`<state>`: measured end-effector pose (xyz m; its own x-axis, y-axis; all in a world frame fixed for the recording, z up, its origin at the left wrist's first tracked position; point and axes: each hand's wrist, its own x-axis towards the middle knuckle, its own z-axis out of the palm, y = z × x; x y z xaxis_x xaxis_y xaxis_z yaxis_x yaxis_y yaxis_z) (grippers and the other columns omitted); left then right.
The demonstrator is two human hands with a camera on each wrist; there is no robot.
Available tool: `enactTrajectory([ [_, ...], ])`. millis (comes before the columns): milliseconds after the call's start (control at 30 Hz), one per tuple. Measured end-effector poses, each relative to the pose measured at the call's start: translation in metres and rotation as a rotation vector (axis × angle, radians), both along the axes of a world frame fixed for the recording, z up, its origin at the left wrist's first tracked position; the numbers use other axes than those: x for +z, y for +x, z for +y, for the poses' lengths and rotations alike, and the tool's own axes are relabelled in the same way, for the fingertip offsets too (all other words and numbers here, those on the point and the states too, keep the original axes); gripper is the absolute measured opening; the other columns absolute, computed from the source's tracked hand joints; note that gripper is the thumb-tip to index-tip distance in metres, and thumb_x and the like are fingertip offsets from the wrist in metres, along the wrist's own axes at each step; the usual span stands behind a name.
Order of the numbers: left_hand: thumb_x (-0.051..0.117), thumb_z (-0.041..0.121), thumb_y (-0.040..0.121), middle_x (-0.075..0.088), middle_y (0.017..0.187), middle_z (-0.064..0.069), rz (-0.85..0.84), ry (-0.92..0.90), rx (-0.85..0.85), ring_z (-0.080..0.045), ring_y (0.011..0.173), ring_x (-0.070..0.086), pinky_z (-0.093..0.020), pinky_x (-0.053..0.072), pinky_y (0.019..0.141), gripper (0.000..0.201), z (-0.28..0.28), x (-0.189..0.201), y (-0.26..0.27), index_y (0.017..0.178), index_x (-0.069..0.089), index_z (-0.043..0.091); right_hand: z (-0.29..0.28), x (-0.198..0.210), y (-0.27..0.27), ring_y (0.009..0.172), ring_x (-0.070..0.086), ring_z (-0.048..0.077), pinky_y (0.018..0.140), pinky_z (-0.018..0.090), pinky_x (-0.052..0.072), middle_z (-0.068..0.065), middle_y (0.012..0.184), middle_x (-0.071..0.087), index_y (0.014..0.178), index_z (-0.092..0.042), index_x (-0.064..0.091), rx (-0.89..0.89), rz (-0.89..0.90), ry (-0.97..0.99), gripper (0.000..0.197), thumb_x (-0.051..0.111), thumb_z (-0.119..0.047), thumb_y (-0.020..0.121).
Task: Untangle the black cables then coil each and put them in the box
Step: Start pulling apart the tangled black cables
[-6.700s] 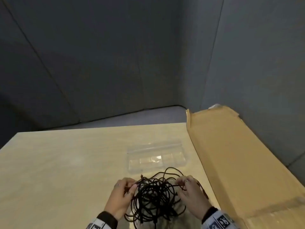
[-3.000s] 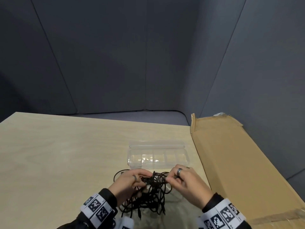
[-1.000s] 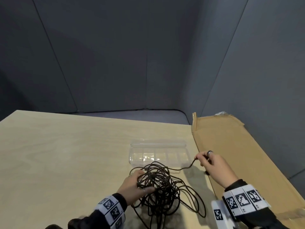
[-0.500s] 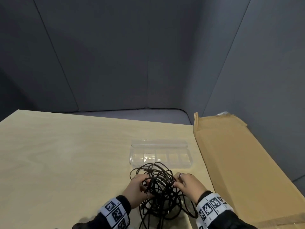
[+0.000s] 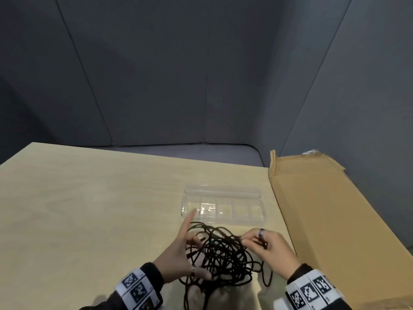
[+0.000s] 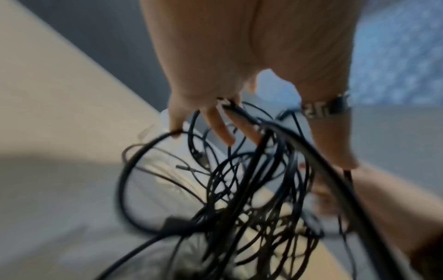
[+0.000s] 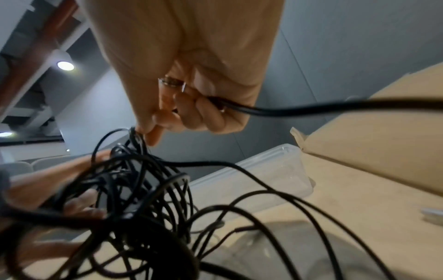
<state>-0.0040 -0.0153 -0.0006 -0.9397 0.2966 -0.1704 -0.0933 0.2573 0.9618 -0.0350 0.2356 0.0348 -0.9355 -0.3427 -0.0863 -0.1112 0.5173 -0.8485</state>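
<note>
A messy pile of black cables [image 5: 221, 256] sits on the counter [image 5: 89, 209], just in front of the clear box [image 5: 223, 209]. The left hand [image 5: 178, 253] is spread open with its fingers poked into the loops. The right hand [image 5: 270, 249] is curled tight, pinching one cable. A big cardboard sheet [image 5: 330, 220] lies to the right.
</note>
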Motion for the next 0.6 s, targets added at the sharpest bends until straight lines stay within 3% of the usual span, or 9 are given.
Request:
enactTrajectory([
  [100, 0.092, 0.019, 0.047, 0.058, 0.082, -0.009, -0.309, 0.366, 0.304, -0.023, 0.082, 0.063, -0.030, 0.053, 0.076, 0.132, -0.002, -0.008, -0.003, 0.144, 0.005, 0.038, -0.002, -0.010, 0.011, 0.076, 0.066, 0.002, 0.070, 0.010, 0.047, -0.013, 0.081, 0.072, 0.079, -0.023, 0.073, -0.029, -0.010, 0.018, 0.009, 0.069, -0.016, 0.083],
  [133, 0.087, 0.017, 0.060, 0.056, 0.083, -0.009, -0.377, 0.360, 0.375, -0.022, 0.077, 0.062, -0.028, 0.053, 0.069, 0.111, -0.001, -0.009, -0.006, 0.145, 0.016, 0.023, -0.002, -0.012, 0.011, 0.076, 0.065, 0.003, 0.069, 0.011, 0.047, -0.015, 0.080, 0.072, 0.078, -0.024, 0.072, -0.056, 0.005, 0.031, 0.010, 0.069, -0.016, 0.083],
  [200, 0.071, 0.013, 0.081, 0.051, 0.081, -0.004, -0.448, 0.210, 0.365, -0.013, 0.068, 0.053, -0.021, 0.050, 0.056, 0.049, 0.000, -0.009, -0.015, 0.125, 0.050, 0.005, -0.004, -0.012, 0.010, 0.075, 0.064, 0.000, 0.068, 0.008, 0.045, -0.018, 0.078, 0.070, 0.076, -0.023, 0.071, -0.090, 0.024, 0.054, 0.011, 0.068, -0.016, 0.084],
  [267, 0.068, 0.022, 0.084, 0.054, 0.079, 0.000, -0.392, 0.044, 0.219, -0.009, 0.071, 0.051, -0.021, 0.046, 0.059, 0.013, 0.003, -0.008, -0.020, 0.094, 0.067, 0.014, -0.008, -0.010, 0.009, 0.066, 0.060, -0.003, 0.063, 0.006, 0.041, -0.023, 0.068, 0.066, 0.073, -0.021, 0.069, -0.091, 0.043, 0.076, 0.013, 0.066, -0.016, 0.084],
  [333, 0.070, 0.040, 0.078, 0.053, 0.080, 0.003, -0.234, -0.163, 0.086, -0.009, 0.078, 0.050, -0.022, 0.041, 0.070, 0.013, 0.005, -0.010, -0.022, 0.072, 0.064, 0.030, -0.012, -0.009, 0.010, 0.055, 0.052, -0.003, 0.056, 0.008, 0.037, -0.023, 0.051, 0.056, 0.069, -0.019, 0.065, -0.098, 0.055, 0.096, 0.017, 0.064, -0.016, 0.085],
  [400, 0.067, 0.041, 0.079, 0.052, 0.084, 0.003, -0.158, -0.245, 0.038, -0.011, 0.088, 0.048, -0.024, 0.040, 0.080, 0.016, 0.009, -0.011, -0.024, 0.073, 0.060, 0.028, -0.015, -0.010, 0.011, 0.050, 0.045, 0.000, 0.053, 0.012, 0.034, -0.020, 0.045, 0.048, 0.066, -0.020, 0.062, -0.123, 0.055, 0.095, 0.020, 0.063, -0.016, 0.085],
  [467, 0.064, 0.034, 0.079, 0.054, 0.084, 0.003, -0.180, -0.111, 0.010, -0.012, 0.086, 0.051, -0.025, 0.041, 0.081, 0.017, 0.015, -0.008, -0.021, 0.079, 0.057, 0.018, -0.016, -0.012, 0.010, 0.051, 0.043, 0.001, 0.053, 0.013, 0.034, -0.018, 0.044, 0.046, 0.067, -0.020, 0.064, -0.144, 0.041, 0.097, 0.019, 0.062, -0.018, 0.086],
  [533, 0.060, 0.018, 0.071, 0.052, 0.075, -0.001, -0.309, 0.116, 0.051, -0.014, 0.075, 0.051, -0.024, 0.042, 0.072, 0.008, 0.022, 0.001, -0.021, 0.068, 0.054, 0.015, -0.018, -0.015, 0.008, 0.051, 0.044, 0.000, 0.055, 0.012, 0.035, -0.020, 0.045, 0.047, 0.070, -0.018, 0.066, -0.149, 0.012, 0.104, 0.017, 0.061, -0.020, 0.086],
  [600, 0.051, 0.006, 0.065, 0.052, 0.067, -0.005, -0.435, 0.252, 0.091, -0.014, 0.065, 0.050, -0.022, 0.042, 0.065, 0.015, 0.027, 0.009, -0.021, 0.054, 0.055, 0.014, -0.019, -0.019, 0.007, 0.053, 0.045, 0.001, 0.060, 0.016, 0.040, -0.022, 0.047, 0.049, 0.069, -0.022, 0.066, -0.152, 0.003, 0.112, 0.017, 0.061, -0.023, 0.086],
])
